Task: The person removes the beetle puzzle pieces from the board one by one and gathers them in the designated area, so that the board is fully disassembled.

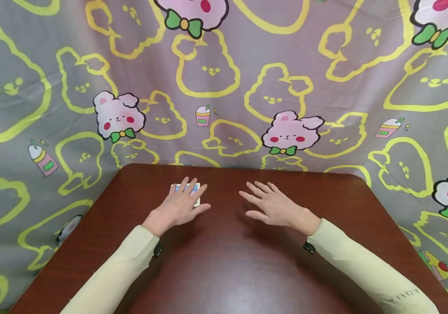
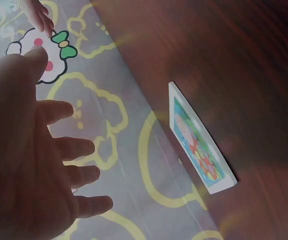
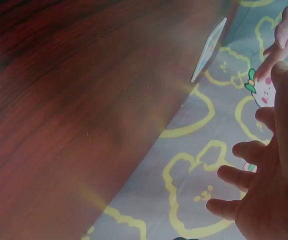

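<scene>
Picture tile (image 2: 196, 142), white border, lies flat beyond L palm, partly covered by L fingers in head view. Near to far: cream L sleeve (image 1: 114, 270) & R sleeve (image 1: 359, 255), R one w/ dark lettering, run up to the wrists; small black item (image 1: 158, 249) below L cuff, similar black item (image 1: 309, 247) below R cuff. L hand (image 1: 178, 207): released, fingers spread, nothing grasped; L wrist view shows a gap b/w fingers & tile. R hand (image 1: 275, 208): also released, fingers spread, well apart from tile. Wide gap b/w hands, w/ brown tabletop (image 1: 224, 248) running through it & on to either side. Side edges sit outboard of both hands, nearing each other twd far end; rounded far corners. Tile's near far edge, so less room past L fingertips than b/w the hands. Behind far edge: grey cloth (image 1: 232, 48), yellow outlines & rabbit prints.
</scene>
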`<act>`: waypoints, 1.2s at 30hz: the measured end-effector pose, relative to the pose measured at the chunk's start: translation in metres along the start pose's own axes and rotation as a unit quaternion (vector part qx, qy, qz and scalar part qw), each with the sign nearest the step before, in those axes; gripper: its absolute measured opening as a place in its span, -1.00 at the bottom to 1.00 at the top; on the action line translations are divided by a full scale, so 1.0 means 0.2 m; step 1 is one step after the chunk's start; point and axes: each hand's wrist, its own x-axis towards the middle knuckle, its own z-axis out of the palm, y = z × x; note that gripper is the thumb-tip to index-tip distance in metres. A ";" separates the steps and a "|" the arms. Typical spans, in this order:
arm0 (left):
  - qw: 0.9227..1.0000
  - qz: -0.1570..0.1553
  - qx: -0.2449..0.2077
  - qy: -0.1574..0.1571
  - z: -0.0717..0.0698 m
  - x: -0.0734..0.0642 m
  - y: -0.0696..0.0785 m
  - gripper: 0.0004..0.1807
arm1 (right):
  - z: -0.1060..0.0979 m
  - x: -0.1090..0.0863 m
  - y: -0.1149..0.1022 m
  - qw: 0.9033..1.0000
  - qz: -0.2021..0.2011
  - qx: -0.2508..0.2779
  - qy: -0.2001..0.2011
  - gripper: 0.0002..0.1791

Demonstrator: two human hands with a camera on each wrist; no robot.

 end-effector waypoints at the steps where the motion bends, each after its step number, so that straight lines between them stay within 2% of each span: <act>1: 1.000 -0.002 -0.002 -0.001 0.00 0.01 -0.01 -0.18 | 0.00 0.01 0.00 1.000 0.000 0.002 0.000 -0.26; 9: 1.000 -0.018 -0.015 -0.012 0.05 0.03 -0.07 -0.18 | 0.05 0.06 -0.03 1.000 -0.002 -0.001 -0.014 -0.27; 14: 0.998 -0.040 -0.028 -0.028 0.06 0.03 -0.13 -0.19 | 0.07 0.09 -0.05 1.000 -0.003 0.000 -0.010 -0.27; 18: 0.998 -0.053 -0.021 -0.036 0.08 0.03 -0.19 -0.19 | 0.09 0.11 -0.08 1.000 -0.003 0.011 -0.019 -0.28; 26: 0.997 -0.069 -0.024 -0.017 0.09 0.04 -0.25 -0.18 | 0.12 0.16 -0.11 0.999 0.002 0.029 -0.043 -0.27; 36: 0.993 -0.099 -0.053 -0.034 0.14 0.04 -0.32 -0.23 | 0.18 0.21 -0.13 0.997 -0.002 0.052 -0.059 -0.27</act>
